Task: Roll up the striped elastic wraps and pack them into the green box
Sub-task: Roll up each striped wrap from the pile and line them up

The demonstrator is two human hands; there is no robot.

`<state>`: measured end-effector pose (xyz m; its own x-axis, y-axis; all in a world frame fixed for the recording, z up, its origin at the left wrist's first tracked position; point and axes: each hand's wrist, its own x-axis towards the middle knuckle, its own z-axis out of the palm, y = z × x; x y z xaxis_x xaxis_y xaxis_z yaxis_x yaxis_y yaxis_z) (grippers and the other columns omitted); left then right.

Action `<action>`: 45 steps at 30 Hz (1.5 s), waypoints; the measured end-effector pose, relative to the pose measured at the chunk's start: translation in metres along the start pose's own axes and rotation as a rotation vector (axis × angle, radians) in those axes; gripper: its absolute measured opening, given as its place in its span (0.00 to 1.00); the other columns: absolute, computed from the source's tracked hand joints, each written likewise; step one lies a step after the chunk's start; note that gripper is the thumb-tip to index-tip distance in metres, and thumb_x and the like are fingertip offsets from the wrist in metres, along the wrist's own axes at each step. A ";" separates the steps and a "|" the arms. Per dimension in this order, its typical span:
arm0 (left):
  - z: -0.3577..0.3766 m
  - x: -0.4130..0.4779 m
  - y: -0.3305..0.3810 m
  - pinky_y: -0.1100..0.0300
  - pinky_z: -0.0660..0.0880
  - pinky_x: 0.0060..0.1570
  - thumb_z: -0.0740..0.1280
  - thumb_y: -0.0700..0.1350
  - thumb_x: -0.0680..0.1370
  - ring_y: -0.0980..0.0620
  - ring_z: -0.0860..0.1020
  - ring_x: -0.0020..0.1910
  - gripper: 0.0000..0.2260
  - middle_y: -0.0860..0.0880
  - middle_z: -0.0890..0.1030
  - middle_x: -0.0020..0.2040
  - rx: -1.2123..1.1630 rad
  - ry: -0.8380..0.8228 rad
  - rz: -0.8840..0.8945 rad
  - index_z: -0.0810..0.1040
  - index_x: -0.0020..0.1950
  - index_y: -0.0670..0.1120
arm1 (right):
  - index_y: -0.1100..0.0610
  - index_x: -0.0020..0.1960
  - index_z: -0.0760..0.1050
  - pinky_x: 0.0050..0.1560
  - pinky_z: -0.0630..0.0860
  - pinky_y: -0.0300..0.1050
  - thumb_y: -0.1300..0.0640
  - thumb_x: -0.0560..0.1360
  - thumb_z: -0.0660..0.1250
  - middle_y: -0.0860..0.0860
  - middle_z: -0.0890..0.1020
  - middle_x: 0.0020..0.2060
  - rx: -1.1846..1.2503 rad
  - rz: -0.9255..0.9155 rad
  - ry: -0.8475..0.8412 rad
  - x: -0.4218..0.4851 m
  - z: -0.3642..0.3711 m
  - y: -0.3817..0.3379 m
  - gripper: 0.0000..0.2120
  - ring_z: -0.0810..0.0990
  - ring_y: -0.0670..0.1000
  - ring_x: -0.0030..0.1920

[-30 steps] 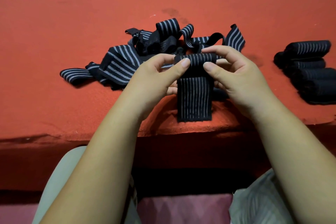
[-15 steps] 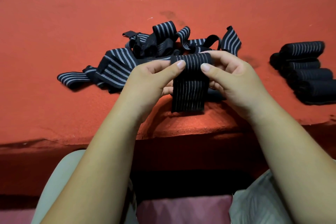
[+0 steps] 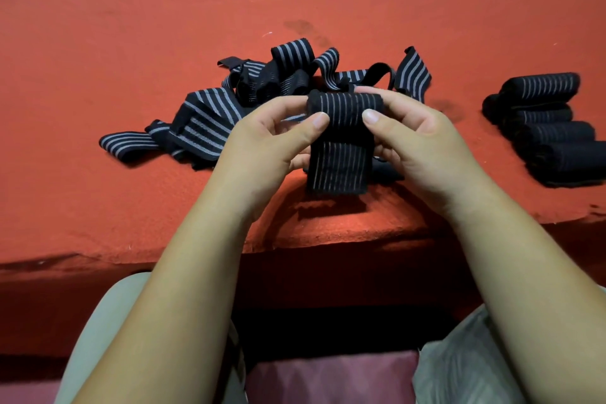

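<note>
Half-rolled wrap [image 3: 341, 141], centre frame: black, thin pale grey pinstripes running lengthwise. Loose wraps [image 3: 210, 118], left of centre and above: same black, stripes broader and brighter, blue-grey. Rolled wraps [image 3: 554, 134], right edge: black, faint grey stripes, mostly lost in shadow. Table cloth [image 3: 131, 43]: plain orange-red, 1 darker smudge [image 3: 303, 26] upper centre, deep red down its front drop. Trousers [image 3: 108, 321], lower left: pale grey-green. Cushion [image 3: 328, 377], bottom centre: dusty pink.
</note>
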<state>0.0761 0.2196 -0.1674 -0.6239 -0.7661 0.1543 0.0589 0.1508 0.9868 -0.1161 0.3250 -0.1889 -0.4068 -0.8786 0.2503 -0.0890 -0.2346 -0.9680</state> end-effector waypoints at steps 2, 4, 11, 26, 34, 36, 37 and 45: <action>0.001 -0.001 0.001 0.43 0.83 0.63 0.71 0.43 0.84 0.46 0.87 0.61 0.13 0.47 0.88 0.61 0.029 0.008 0.013 0.84 0.69 0.46 | 0.53 0.75 0.77 0.64 0.82 0.55 0.58 0.87 0.66 0.51 0.86 0.65 -0.028 0.002 -0.018 -0.001 -0.001 0.000 0.17 0.86 0.52 0.64; 0.003 -0.001 0.001 0.42 0.83 0.63 0.70 0.44 0.85 0.48 0.87 0.60 0.13 0.50 0.89 0.59 0.098 0.032 0.038 0.84 0.70 0.49 | 0.52 0.77 0.76 0.68 0.80 0.58 0.55 0.87 0.65 0.48 0.85 0.66 -0.103 -0.014 -0.021 -0.001 0.000 0.001 0.18 0.84 0.51 0.67; 0.013 0.000 -0.003 0.45 0.82 0.64 0.68 0.49 0.86 0.58 0.85 0.62 0.14 0.59 0.88 0.60 0.237 0.060 0.107 0.82 0.71 0.59 | 0.43 0.75 0.76 0.69 0.80 0.59 0.56 0.88 0.64 0.42 0.85 0.65 -0.152 -0.013 0.020 -0.003 -0.004 0.001 0.18 0.83 0.45 0.68; 0.002 0.004 -0.006 0.48 0.83 0.63 0.75 0.40 0.82 0.49 0.87 0.60 0.16 0.48 0.89 0.58 0.022 -0.024 -0.023 0.82 0.69 0.48 | 0.51 0.64 0.83 0.59 0.81 0.61 0.56 0.85 0.67 0.53 0.88 0.57 0.023 0.036 0.057 0.002 -0.002 0.003 0.11 0.87 0.57 0.57; 0.003 0.005 -0.007 0.45 0.82 0.65 0.74 0.36 0.80 0.45 0.86 0.61 0.16 0.45 0.88 0.60 -0.029 -0.017 0.001 0.83 0.67 0.48 | 0.48 0.67 0.84 0.62 0.82 0.61 0.55 0.84 0.70 0.62 0.84 0.58 0.046 0.034 0.058 0.003 -0.005 0.001 0.13 0.85 0.55 0.55; 0.004 0.005 -0.006 0.46 0.81 0.66 0.75 0.36 0.80 0.47 0.86 0.61 0.17 0.46 0.88 0.59 -0.045 -0.003 -0.008 0.83 0.67 0.48 | 0.49 0.67 0.84 0.62 0.82 0.58 0.56 0.84 0.71 0.59 0.86 0.58 0.032 0.023 0.092 0.004 -0.007 0.003 0.13 0.86 0.53 0.55; 0.004 0.005 -0.006 0.46 0.81 0.67 0.76 0.37 0.80 0.48 0.86 0.62 0.16 0.46 0.88 0.59 -0.049 0.007 -0.015 0.84 0.67 0.48 | 0.51 0.67 0.83 0.62 0.82 0.55 0.58 0.83 0.71 0.55 0.88 0.57 0.040 0.017 0.110 0.004 -0.007 0.004 0.13 0.86 0.52 0.56; 0.011 0.002 -0.002 0.49 0.83 0.63 0.75 0.44 0.81 0.52 0.87 0.59 0.13 0.52 0.89 0.57 0.111 0.058 0.026 0.86 0.66 0.50 | 0.59 0.68 0.81 0.70 0.79 0.58 0.64 0.80 0.73 0.56 0.88 0.60 0.036 -0.059 0.073 0.004 -0.013 0.005 0.17 0.86 0.57 0.64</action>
<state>0.0658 0.2248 -0.1692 -0.5765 -0.7957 0.1856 -0.0139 0.2366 0.9715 -0.1299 0.3257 -0.1933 -0.4671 -0.8305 0.3036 -0.0825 -0.3009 -0.9501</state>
